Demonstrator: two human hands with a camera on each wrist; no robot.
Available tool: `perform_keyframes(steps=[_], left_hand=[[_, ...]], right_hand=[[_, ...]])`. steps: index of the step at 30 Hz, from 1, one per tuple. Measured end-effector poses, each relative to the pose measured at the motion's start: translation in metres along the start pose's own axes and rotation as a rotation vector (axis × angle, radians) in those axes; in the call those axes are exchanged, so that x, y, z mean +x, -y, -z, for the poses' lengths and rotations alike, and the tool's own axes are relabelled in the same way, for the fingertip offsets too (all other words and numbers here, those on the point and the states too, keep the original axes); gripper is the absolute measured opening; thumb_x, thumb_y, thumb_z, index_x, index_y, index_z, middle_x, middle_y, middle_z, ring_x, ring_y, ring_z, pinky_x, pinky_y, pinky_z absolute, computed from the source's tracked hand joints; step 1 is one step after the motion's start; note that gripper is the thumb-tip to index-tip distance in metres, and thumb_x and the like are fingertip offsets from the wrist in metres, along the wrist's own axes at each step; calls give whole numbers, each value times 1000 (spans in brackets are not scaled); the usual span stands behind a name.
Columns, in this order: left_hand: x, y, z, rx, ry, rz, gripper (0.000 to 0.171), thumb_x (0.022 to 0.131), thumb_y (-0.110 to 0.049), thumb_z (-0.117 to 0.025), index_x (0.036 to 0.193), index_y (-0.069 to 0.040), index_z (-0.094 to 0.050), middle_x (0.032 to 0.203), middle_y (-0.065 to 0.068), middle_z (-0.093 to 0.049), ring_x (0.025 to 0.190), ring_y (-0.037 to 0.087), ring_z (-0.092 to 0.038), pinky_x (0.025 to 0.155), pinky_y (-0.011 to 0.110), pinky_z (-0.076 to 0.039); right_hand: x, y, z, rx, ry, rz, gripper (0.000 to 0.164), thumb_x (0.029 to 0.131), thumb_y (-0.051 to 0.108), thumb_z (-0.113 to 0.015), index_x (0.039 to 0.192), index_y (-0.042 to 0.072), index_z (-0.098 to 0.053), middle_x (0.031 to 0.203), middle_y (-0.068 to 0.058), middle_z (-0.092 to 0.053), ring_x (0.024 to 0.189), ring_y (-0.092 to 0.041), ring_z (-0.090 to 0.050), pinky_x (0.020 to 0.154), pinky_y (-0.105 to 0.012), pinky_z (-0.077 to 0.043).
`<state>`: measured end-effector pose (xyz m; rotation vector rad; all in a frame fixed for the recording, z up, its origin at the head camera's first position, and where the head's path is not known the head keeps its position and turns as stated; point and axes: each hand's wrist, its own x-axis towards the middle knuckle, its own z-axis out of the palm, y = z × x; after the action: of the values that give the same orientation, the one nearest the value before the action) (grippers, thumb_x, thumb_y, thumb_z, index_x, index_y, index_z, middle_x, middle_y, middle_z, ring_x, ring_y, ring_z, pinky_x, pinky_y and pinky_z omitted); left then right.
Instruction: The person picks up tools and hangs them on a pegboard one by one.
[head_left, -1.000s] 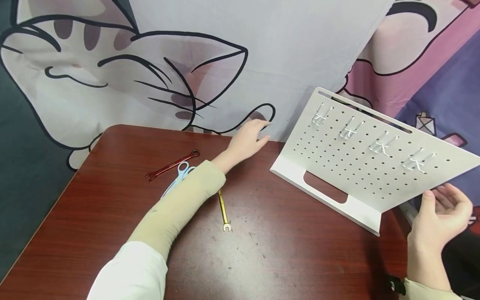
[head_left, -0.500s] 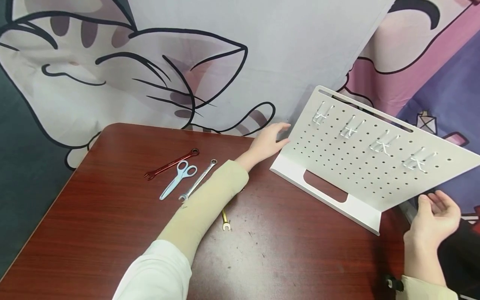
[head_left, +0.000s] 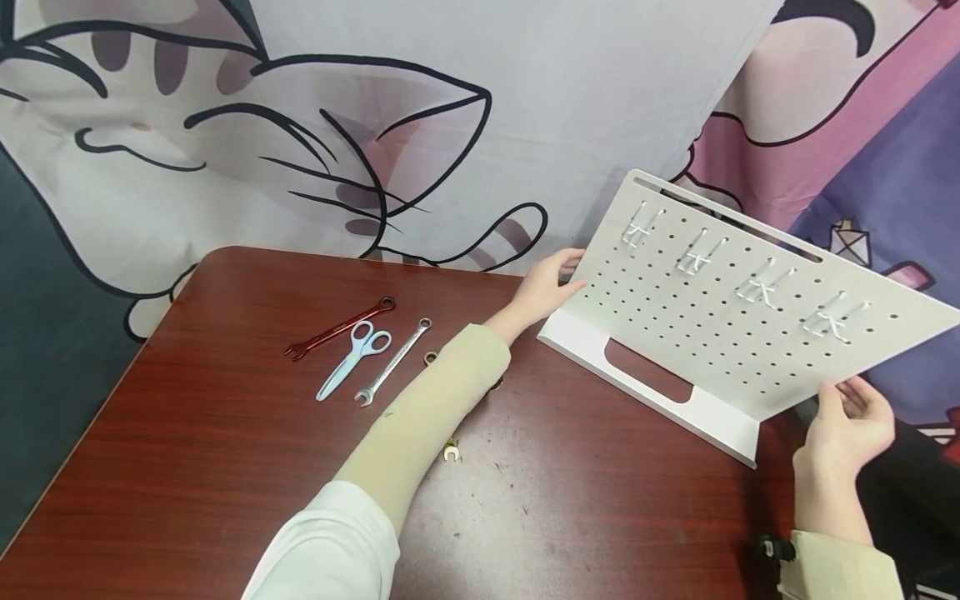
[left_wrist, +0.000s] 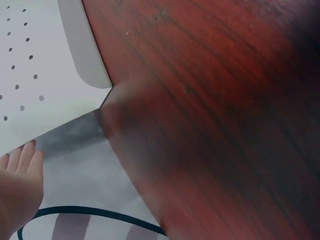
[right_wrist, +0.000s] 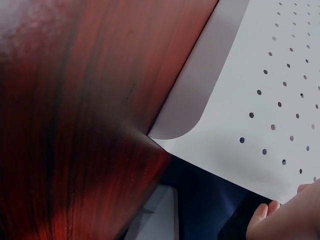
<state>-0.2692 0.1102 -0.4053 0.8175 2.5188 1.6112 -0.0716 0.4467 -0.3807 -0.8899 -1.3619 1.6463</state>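
Observation:
A white pegboard stands tilted on its flanged base at the right of the table, with several clear hooks along its upper part. My left hand holds the board's left edge, thumb toward the front and fingers partly hidden behind it. At the opposite edge, my right hand pinches the side between thumb and fingers. The left wrist view shows the left fingers meeting the edge. In the right wrist view, fingertips show beyond the perforated panel.
Left of my left sleeve lie a red wrench, light blue scissors and a silver wrench. A gold wrench is mostly covered by that sleeve. A cat-print cloth hangs behind the brown table.
My left hand has moved right to the pegboard's left edge. The right hand has moved left onto its right edge. The silver wrench has come out from behind the sleeve.

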Motion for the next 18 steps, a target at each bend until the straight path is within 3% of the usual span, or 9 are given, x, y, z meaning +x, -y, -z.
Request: perform_keyframes(steps=[9, 18], left_hand=[[0, 0, 1, 52, 3, 37, 51, 106, -17, -67, 154, -5, -52, 150, 13, -64, 136, 23, -65, 114, 30, -52], [-5, 5, 15, 106, -62, 53, 30, 106, -20, -68, 133, -7, -70, 131, 8, -76, 116, 19, -74, 101, 26, -58]], right_hand=[[6, -7, -5, -24, -47, 0, 27, 91, -10, -70, 93, 16, -79, 86, 7, -70, 82, -6, -58, 69, -11, -49], [4, -9, -12, 16, -20, 11, 26, 87, -13, -76, 96, 11, -82, 81, 6, -73, 77, -8, -59, 67, -12, -51]])
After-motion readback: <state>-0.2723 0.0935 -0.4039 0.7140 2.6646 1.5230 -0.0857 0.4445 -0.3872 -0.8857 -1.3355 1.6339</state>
